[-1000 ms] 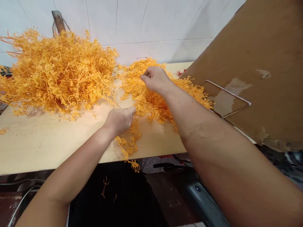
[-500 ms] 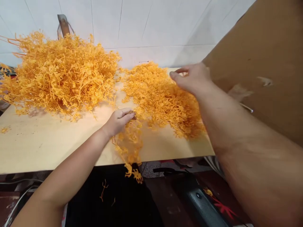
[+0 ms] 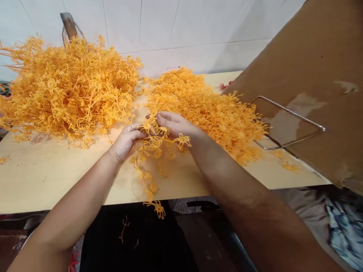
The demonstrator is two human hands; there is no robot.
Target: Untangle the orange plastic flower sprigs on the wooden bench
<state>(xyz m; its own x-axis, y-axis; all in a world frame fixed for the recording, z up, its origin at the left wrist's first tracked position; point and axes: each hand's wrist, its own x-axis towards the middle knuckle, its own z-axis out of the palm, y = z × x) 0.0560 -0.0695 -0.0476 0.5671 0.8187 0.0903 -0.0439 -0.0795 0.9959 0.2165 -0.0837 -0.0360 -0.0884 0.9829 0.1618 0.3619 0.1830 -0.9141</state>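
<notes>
My left hand (image 3: 126, 142) is closed on a strand of orange spider-shaped plastic pieces (image 3: 154, 141), which hangs down past the table's front edge. My right hand (image 3: 177, 126) meets it from the right, its thumb and fingers pinched at the top of the same strand; the exact bit gripped is hidden. Beyond the right hand spreads a low heap of loose orange pieces (image 3: 227, 121). To the left stands a taller, tangled pile of orange branched strands (image 3: 76, 90).
A brown cardboard sheet (image 3: 306, 75) leans at the right, with a bent metal wire handle (image 3: 295, 111) in front. The pale table (image 3: 70, 173) backs onto a white panelled wall (image 3: 159, 26). Orange scraps lie on the black cloth (image 3: 136, 249) below.
My right hand has come from above the loose heap, leftward and down, to the strand at my left hand. The left hand has shifted slightly left, still holding it. The view has turned slightly.
</notes>
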